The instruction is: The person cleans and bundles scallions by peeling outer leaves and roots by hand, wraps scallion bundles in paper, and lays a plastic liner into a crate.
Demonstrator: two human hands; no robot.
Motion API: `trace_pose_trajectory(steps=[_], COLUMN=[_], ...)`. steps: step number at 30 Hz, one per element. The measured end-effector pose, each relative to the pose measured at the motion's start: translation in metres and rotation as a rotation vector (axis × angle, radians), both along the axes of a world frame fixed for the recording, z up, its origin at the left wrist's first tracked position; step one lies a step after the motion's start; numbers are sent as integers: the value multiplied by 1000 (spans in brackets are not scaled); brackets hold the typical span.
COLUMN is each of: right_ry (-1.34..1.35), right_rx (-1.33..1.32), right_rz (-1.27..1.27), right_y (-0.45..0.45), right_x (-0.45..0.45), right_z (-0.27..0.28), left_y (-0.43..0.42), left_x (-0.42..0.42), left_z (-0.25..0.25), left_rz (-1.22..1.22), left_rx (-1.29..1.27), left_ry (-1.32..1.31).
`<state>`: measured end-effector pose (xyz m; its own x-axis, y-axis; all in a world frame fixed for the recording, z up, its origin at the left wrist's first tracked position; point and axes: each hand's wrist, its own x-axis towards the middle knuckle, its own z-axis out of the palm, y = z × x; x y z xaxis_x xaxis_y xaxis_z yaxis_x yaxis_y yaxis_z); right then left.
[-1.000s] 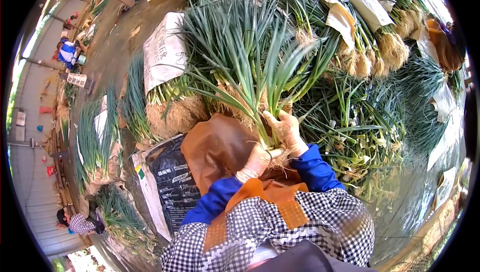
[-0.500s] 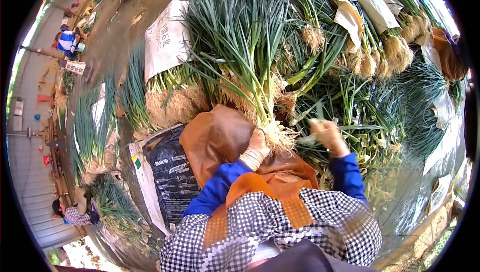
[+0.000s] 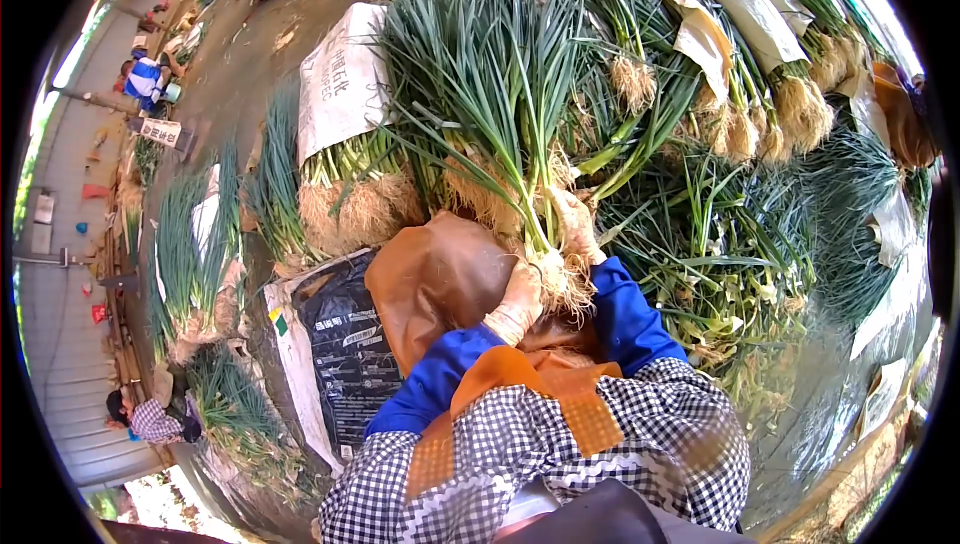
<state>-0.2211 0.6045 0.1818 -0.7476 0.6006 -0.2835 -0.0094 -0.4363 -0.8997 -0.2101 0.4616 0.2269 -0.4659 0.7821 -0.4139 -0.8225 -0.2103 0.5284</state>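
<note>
Over the brown apron (image 3: 430, 264) on my lap stands a bunch of green onions (image 3: 540, 229), roots toward me and long leaves pointing away. My left hand (image 3: 518, 302) is closed around its lower left side, just by the pale roots (image 3: 568, 287). On the right side of the same stalks, a little higher up, my right hand (image 3: 574, 226) is closed too, its fingers partly hidden behind the stems. Right behind the bunch lie more green onions with shaggy roots (image 3: 475, 194).
At left, a white sack (image 3: 342, 79) wraps a root-ended bundle, and a black printed bag (image 3: 350, 354) lies nearer. Loose leaves and trimmings (image 3: 710, 244) pile up at right. More wrapped bundles (image 3: 800, 109) lie at the back right. Other people (image 3: 150, 79) sit far left.
My right hand has come in from the trimmings on the right and taken hold of the green onion stalks. My left hand keeps its grip near the roots.
</note>
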Motion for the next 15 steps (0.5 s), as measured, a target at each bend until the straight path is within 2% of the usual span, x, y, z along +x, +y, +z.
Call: trace_pose_trajectory(steps=[1, 2, 3, 4, 6, 8, 10, 11, 13, 14, 15], right_ry=[69, 15, -10, -75, 11, -263, -724, -927, -1323, -1273, -1099], right_rx=[297, 653, 1014, 931, 1178, 1001, 327, 581, 1169, 1134, 1170], right_rz=[21, 161, 240, 326, 253, 439, 230, 396, 797, 704, 542], right_y=[2, 8, 13, 15, 24, 36, 57, 86, 105, 99, 82], right_x=[2, 15, 28, 40, 78, 116, 146, 174, 179, 165, 143], right_z=[-24, -23, -22, -17, -4, 19, 34, 10, 31, 40, 57], left_y=[-2, -5, -5, -3, -2, 4, -4, -3, 0, -1, 2], left_x=[1, 1, 0, -1, -9, -11, -16, -15, -15, -14, -13], left_z=[-21, -58, -65, -56, -26, 6, -10, -1, 1, 2, 17], left_rz=[-5, -15, -39, -30, 143, 129, -14, 24, -7, -39, -19], left_rx=[-4, -153, -213, -293, -8, 37, 395, 308, 316, 310, 170], left_ry=[-5, 581, 876, 1167, -494, -464, -524, -481, -547, -608, -569])
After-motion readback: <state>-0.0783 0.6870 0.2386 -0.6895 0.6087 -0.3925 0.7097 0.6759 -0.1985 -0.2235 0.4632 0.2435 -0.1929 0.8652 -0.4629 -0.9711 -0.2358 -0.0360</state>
